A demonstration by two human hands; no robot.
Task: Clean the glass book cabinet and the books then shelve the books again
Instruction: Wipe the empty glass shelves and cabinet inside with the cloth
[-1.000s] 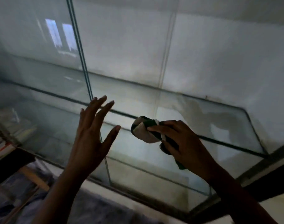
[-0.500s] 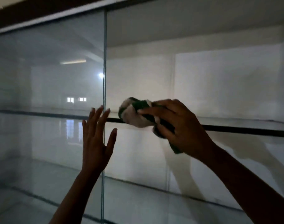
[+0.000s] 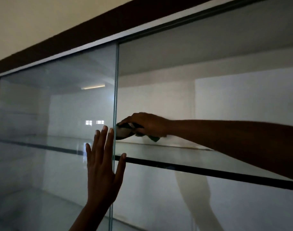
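Cream wall (image 3: 42, 17) at eleven o'clock, glass book cabinet (image 3: 95, 29) filling my view below it
On my feed the left hand (image 3: 102, 165) at six o'clock lies flat on the sliding glass pane (image 3: 59, 130), fingers straight and slightly spread, thumb across the pane's edge; the right hand (image 3: 147, 125) reaches in from three o'clock above the glass shelf (image 3: 209, 172), fingers curled tight round a cloth (image 3: 124, 132), green and white, at centre just beside that edge; I cannot tell whether it touches the shelf
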